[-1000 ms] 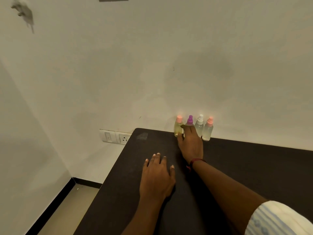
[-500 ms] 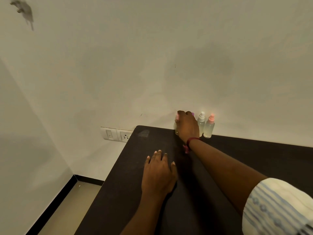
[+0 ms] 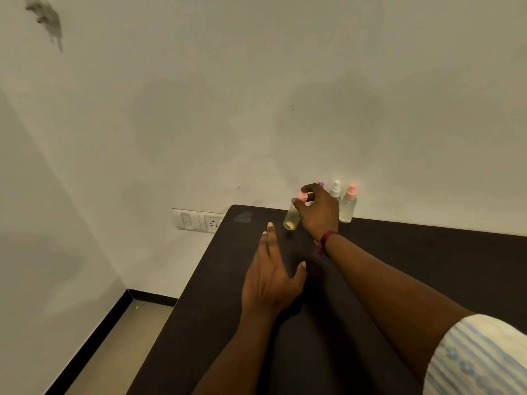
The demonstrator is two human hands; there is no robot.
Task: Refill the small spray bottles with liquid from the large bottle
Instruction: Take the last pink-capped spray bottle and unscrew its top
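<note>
Several small spray bottles stand at the far edge of the dark table (image 3: 399,280), against the wall. My right hand (image 3: 318,210) pinches the pink cap of the yellowish bottle (image 3: 291,218), which tilts off the row toward the left. Behind that hand only the tip of a purple-capped bottle (image 3: 321,184) shows. A white-capped bottle (image 3: 336,190) and a pink-capped clear bottle (image 3: 348,208) stand upright to the right. My left hand (image 3: 272,276) hovers above the table with fingers straight, reaching toward the yellowish bottle. No large bottle is in view.
A white wall rises directly behind the bottles. A switch and socket plate (image 3: 198,220) sits on the wall left of the table's far left corner. The table's left edge drops to a beige floor (image 3: 114,352) with dark skirting.
My right hand has closed on the yellowish bottle's cap and tipped it leftward out of the row. My left hand has lifted off the table and moved forward toward it.
</note>
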